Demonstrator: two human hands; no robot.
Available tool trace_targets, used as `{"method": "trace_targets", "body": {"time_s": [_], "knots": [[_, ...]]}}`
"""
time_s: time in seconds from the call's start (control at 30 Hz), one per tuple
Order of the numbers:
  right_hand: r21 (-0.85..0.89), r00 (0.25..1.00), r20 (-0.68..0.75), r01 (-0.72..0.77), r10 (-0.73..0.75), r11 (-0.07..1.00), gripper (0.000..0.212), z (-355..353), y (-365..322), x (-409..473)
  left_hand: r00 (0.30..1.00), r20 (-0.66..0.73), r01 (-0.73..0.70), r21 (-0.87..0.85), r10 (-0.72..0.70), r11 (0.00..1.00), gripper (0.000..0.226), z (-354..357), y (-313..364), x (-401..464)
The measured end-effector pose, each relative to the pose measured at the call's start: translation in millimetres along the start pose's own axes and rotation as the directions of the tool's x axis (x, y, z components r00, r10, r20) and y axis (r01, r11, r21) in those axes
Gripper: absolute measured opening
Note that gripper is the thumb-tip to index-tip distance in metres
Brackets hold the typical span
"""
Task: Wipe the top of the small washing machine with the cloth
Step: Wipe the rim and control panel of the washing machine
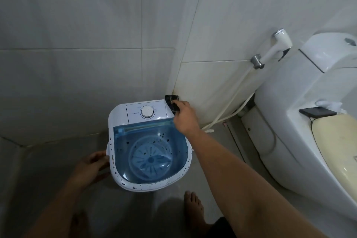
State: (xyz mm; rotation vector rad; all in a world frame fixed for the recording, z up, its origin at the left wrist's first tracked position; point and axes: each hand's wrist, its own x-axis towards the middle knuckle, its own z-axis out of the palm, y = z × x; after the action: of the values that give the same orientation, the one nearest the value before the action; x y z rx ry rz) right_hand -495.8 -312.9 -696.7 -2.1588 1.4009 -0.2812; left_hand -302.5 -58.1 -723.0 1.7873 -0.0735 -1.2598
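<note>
A small white washing machine [119, 114] with a see-through blue lid and a round white dial stands on the floor in the tiled corner. Dark specks dot its rim and lid. My right hand [184, 117] holds a dark cloth [172, 103] pressed on the machine's back right corner, beside the control panel. My left hand [92, 166] rests flat against the machine's left side, fingers spread on its rim.
A white toilet [301, 137] stands close on the right, with a dark phone [317, 112] lying on its ledge. A bidet sprayer [276, 48] and its hose hang on the right wall. Tiled walls close in behind and to the left. My bare feet are in front of the machine.
</note>
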Motion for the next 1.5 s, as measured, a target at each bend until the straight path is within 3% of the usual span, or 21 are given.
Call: {"method": "trace_targets", "body": {"time_s": [0.13, 0.3, 0.4, 0.57, 0.67, 0.83, 1.17, 1.3, 1.5], "knots": [[0.014, 0.999, -0.036, -0.02, 0.021, 1.0, 0.057, 5, 13, -12, 1.0, -0.022, -0.011, 0.019, 0.011, 1.0, 0.021, 2, -1, 1], [0.19, 0.978, -0.164, -0.1, 0.132, 0.977, 0.048, 18, 44, -64, 0.999, -0.028, -0.038, 0.089, 0.041, 0.995, 0.017, 3, 0, -1], [0.147, 0.976, -0.216, 0.002, 0.031, 0.989, 0.048, 21, 60, -89, 0.998, -0.04, -0.04, 0.102, 0.044, 0.994, 0.017, 5, 2, 2], [0.029, 0.986, -0.148, 0.08, -0.074, 0.996, 0.048, 11, 52, -67, 0.996, -0.074, -0.053, 0.045, 0.056, 0.998, 0.014, 11, 5, -3], [0.03, 0.996, -0.081, 0.023, -0.02, 0.999, 0.049, 1, 30, -36, 0.995, -0.084, -0.047, 0.026, 0.049, 0.999, 0.014, 12, 7, -4], [0.038, 0.996, -0.089, -0.008, 0.011, 0.999, 0.051, -1, 24, -34, 0.998, -0.06, -0.006, 0.012, 0.007, 1.0, 0.012, 10, 8, -3], [0.319, 0.935, -0.332, -0.015, 0.127, 0.948, 0.051, 38, 51, -160, 0.996, -0.088, -0.019, 0.021, 0.021, 1.0, 0.024, 13, 7, -10], [0.417, 0.935, -0.307, -0.034, 0.176, 0.908, 0.055, 47, 43, -215, 0.994, -0.094, -0.048, 0.029, 0.051, 0.998, 0.021, 15, 9, -11], [0.409, 0.941, -0.239, -0.125, 0.239, 0.904, 0.05, 27, 48, -148, 0.997, -0.061, -0.037, 0.007, 0.037, 0.999, 0.019, 10, 7, -9]]}}
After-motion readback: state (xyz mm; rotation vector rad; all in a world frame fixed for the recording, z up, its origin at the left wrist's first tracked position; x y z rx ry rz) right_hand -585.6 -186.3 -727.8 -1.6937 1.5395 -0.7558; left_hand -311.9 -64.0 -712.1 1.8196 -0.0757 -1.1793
